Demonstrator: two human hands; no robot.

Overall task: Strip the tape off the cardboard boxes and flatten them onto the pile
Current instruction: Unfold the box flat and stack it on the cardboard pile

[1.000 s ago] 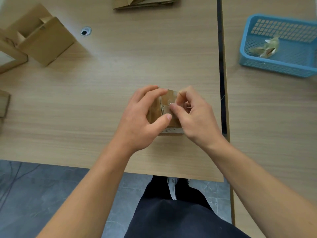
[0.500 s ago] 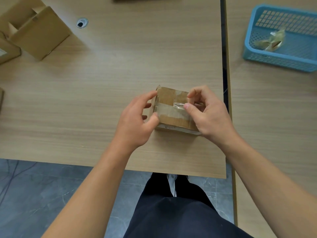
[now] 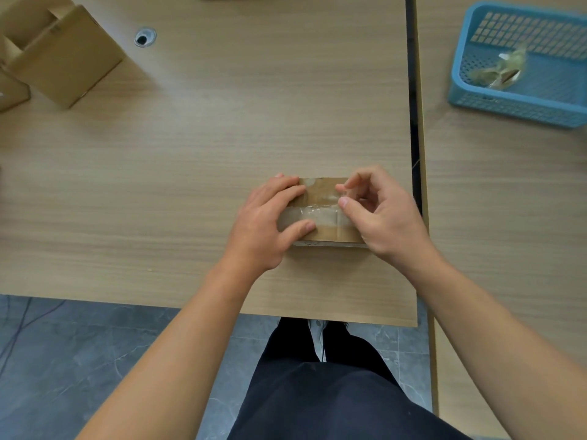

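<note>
The box (image 3: 324, 190) lies flat on the table (image 3: 190, 154) between the two hands, close to the table's near right corner; its brown top faces up, with a band of clear tape (image 3: 320, 215) running across it from hand to hand. The left hand (image 3: 263, 227) holds the box's left end; its fingers (image 3: 287, 185) lie bent over the top toward the far edge, and its thumb rests on the tape on the near side, so the end of the box is hidden beneath the palm. The right hand (image 3: 381, 217) sits over the box's right end, curled; thumb and forefinger meet in a pinch on a lifted bit of tape just above the top face, the other fingers folded loosely behind them; how much tape has come free is hard to tell, as it is clear and glossy.

Far beyond the left hand, at the table's far left, stand open boxes (image 3: 63, 58) with flaps up; a round hole (image 3: 144, 36) in the tabletop lies just to their right. Beyond the right hand, across a dark gap, a second table (image 3: 508, 217) bears a blue basket (image 3: 514, 104); crumpled scraps (image 3: 498, 71) of tape lie in it. Below the hands show dark trousers and a grey floor (image 3: 63, 360).
</note>
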